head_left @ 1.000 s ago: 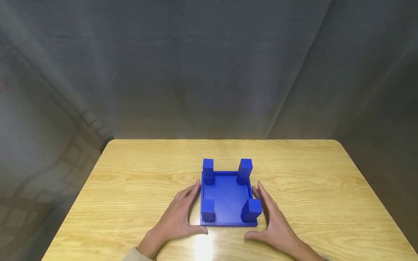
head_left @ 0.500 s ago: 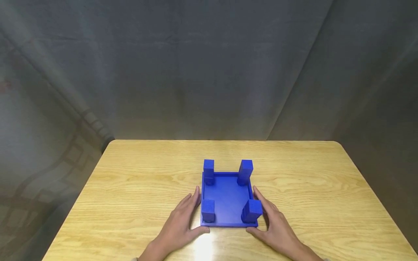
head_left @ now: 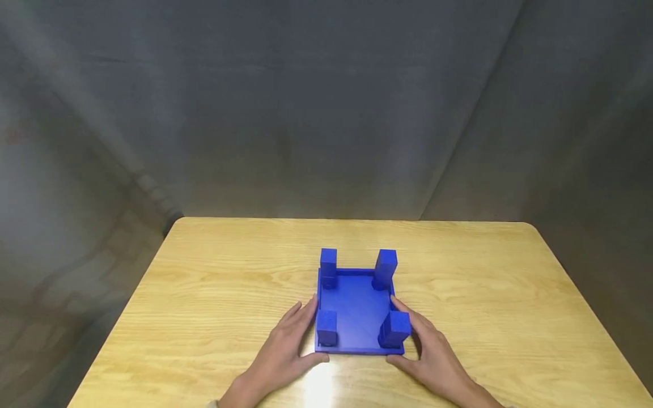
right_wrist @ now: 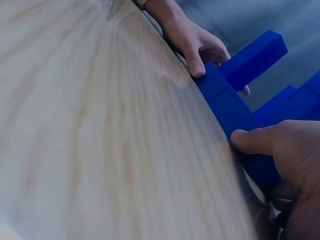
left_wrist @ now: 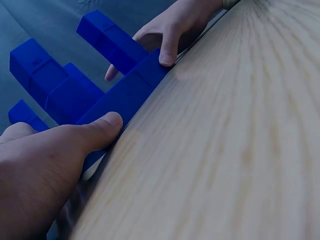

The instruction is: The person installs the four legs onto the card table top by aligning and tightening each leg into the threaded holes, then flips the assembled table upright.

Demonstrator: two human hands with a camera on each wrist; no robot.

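Note:
A blue square tray (head_left: 357, 311) with a low rim lies on the wooden table, a thick square post standing at each corner, like a small table turned upside down. My left hand (head_left: 283, 348) grips its near left corner, thumb on the front edge and fingers along the left side. At the near right corner my right hand (head_left: 431, 354) does likewise, with its thumb against the front edge and its fingers partly hidden behind a post (head_left: 395, 328). In the left wrist view the left thumb (left_wrist: 107, 125) presses on the blue front wall (left_wrist: 127, 95).
The pale wooden tabletop (head_left: 219, 272) spreads around the tray, with rounded far corners. Behind it and at both sides hangs a dark grey curtain (head_left: 306, 113). Light glares on the wood near the front (head_left: 318, 385).
Both hands have closed in on the tray, fingers drawing back along its sides and thumbs coming up to its front edge. The tray stays nearly in place.

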